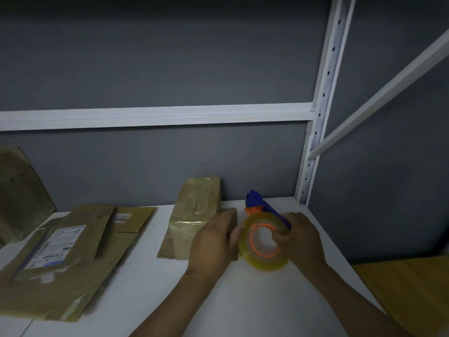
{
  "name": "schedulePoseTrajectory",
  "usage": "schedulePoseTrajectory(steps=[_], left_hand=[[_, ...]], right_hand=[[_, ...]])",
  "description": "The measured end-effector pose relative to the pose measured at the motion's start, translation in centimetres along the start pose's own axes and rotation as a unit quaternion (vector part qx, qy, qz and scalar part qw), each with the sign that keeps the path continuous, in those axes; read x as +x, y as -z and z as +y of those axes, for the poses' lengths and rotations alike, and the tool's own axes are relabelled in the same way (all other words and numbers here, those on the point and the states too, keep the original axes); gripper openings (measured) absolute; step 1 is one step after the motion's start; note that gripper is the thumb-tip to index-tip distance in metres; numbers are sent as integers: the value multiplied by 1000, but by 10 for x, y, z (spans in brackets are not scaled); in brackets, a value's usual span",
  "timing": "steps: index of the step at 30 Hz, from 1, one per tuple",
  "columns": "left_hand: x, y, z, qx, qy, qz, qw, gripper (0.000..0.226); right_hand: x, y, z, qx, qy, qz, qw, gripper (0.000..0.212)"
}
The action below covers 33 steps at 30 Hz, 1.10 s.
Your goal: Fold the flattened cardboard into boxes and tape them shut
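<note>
- Taping the folded box [196,215]: left hand [213,244] lies open, pressing its near end to the bench [150,276].
- Right hand [300,239] grips the tape dispenser [263,242]; pull straight along the seam, keeping tension.

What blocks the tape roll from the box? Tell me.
Nothing visible. The right hand holds the tape dispenser right beside the box, and the left hand rests on the box's near right side.
</note>
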State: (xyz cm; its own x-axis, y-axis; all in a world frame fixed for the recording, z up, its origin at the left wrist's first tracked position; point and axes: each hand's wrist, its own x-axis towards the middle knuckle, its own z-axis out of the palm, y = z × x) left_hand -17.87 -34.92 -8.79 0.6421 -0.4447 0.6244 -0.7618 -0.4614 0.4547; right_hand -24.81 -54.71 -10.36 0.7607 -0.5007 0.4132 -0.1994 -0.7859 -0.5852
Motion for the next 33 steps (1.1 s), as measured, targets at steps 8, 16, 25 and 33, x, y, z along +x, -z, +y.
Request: schedulePoseTrajectory(steps=[8,16,25,33], left_hand=[[10,28,14,-432,173,-100,880,47],[9,66,23,-337,218,-30,915,47],[37,83,22,-461,412,-83,782,17],[24,80,1,-427,451,-71,781,19]], right_hand=[[17,47,-52,268,-5,-93,959,46],[13,42,-65,305,86,-197,928,78],[10,33,-69,182,172,-173,952,72],[9,30,-67,125,215,-220,943,75]])
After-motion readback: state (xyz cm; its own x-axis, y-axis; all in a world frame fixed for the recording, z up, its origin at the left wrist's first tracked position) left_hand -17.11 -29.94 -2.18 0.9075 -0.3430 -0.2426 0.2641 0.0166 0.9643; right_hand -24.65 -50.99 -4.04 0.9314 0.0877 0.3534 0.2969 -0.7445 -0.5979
